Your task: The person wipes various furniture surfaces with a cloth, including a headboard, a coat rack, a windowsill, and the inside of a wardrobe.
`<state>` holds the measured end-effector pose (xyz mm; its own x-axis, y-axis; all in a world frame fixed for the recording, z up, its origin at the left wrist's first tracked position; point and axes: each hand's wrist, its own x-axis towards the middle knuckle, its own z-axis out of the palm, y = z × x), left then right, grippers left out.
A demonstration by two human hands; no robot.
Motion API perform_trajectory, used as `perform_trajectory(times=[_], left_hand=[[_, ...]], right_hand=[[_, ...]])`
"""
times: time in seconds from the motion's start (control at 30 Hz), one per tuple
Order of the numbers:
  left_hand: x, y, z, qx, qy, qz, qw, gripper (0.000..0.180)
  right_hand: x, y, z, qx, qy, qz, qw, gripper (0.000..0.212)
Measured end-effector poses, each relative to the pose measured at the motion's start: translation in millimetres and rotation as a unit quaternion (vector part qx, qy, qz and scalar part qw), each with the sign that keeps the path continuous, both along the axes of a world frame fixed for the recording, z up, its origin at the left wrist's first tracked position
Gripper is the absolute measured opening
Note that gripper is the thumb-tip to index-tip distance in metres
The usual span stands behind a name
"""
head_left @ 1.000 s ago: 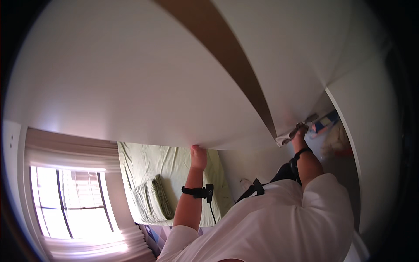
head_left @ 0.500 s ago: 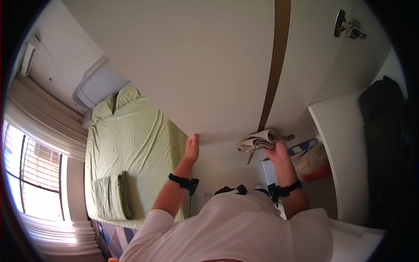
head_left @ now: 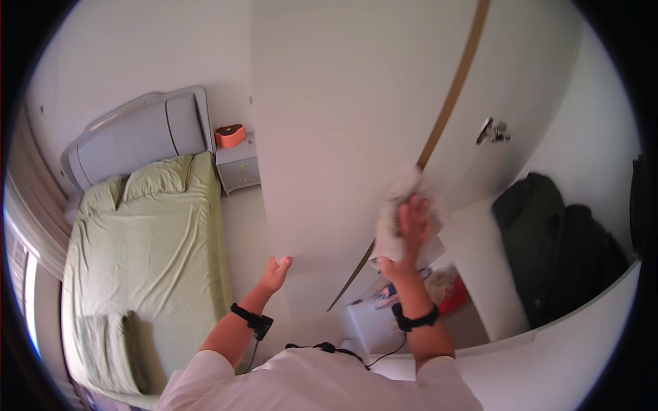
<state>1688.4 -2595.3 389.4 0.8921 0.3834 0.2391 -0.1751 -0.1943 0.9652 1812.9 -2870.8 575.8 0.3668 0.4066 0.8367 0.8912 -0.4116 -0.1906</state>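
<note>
My left hand (head_left: 276, 272) is closed on the lower left part of the white cabinet door (head_left: 329, 137), its thumb visible and the other fingers hidden behind the panel. My right hand (head_left: 412, 222), blurred by motion, holds a beige cloth (head_left: 389, 233) pinned to the door face. Its fingers lie spread over the cloth, which covers part of a brown vertical strip (head_left: 456, 89). The door stands swung out, with a metal hinge (head_left: 493, 131) at its right side.
Dark clothes (head_left: 562, 246) hang or lie in the white compartment at right. Below my right forearm are a clear plastic box (head_left: 373, 325) and a red item (head_left: 454, 294). A green-covered bed (head_left: 151, 246) and a grey nightstand (head_left: 241, 175) bearing an orange-red case (head_left: 230, 135) stand left.
My right hand has spread the folded cloth and moved it up against the door over the strip. My view has turned, bringing the nightstand into sight. The left hand keeps its hold on the door.
</note>
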Motion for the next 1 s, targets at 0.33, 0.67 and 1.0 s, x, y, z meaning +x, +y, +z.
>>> perform_trajectory(times=[0.33, 0.67, 1.0], left_hand=[[-10, 5, -4, -0.047, 0.021, -0.049, 0.997, 0.038], [-9, 11, -9, -0.052, 0.080, -0.149, 0.984, 0.036], [-7, 7, -5, -0.077, 0.149, -0.213, 0.963, 0.052]], right_hand=[[58, 45, 125, 0.051, -0.218, -0.077, 0.972, 0.107], [87, 50, 380, 0.148, -0.370, 0.084, 0.913, 0.056], [72, 79, 285, 0.174, -0.396, 0.006, 0.902, 0.055]])
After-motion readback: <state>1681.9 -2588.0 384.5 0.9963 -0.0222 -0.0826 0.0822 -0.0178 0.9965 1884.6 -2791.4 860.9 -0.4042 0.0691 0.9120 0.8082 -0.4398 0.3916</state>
